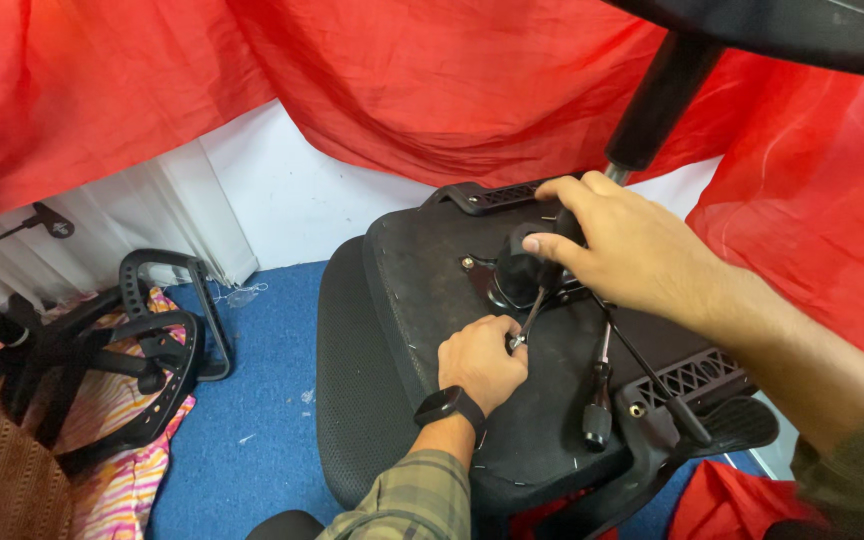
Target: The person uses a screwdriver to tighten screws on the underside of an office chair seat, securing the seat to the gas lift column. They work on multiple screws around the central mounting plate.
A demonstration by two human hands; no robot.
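Upturned office chair seat [432, 290] lying on blue carpet [262, 400], black underside facing up, mesh cushion edge showing on the left. Left hand [480, 360], smartwatch [447, 405] on the wrist and plaid sleeve below, closed around a thin metal tool [530, 320] angled up toward the black mechanism [522, 272] bolted at the middle of the seat. Right hand [622, 245] resting on top of that mechanism, fingers curled over it, right at the foot of the gas cylinder [657, 100]. Black lever with round knob [598, 400] lying just right of the left hand. Loose armrest parts [152, 340] on striped cloth [127, 470] off to the left, red fabric [432, 70] draped behind everything.
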